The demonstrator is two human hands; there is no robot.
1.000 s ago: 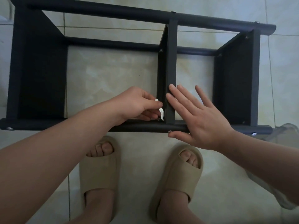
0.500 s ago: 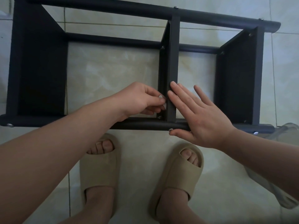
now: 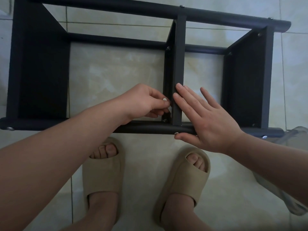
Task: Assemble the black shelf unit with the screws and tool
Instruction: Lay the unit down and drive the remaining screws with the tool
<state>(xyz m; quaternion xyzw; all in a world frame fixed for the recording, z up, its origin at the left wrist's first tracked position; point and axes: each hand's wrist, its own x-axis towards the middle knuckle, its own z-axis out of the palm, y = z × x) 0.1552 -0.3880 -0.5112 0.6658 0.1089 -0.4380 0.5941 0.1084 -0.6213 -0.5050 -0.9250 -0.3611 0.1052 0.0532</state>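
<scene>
Black shelf unit [image 3: 40, 72] looks stiff, likely light: hold it by the divider [image 3: 179, 64], as your flat right hand [image 3: 208, 120] does; your left hand [image 3: 145, 102] pinches the tool (mostly hidden).

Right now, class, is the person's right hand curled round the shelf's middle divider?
No, the right hand lies flat, its straight fingers pressing against the middle divider and its thumb against the front tube.

Black shelf unit [image 3: 178, 52], beige slippers [image 3: 103, 174], pale marbled tiles [image 3: 116, 70]
</scene>
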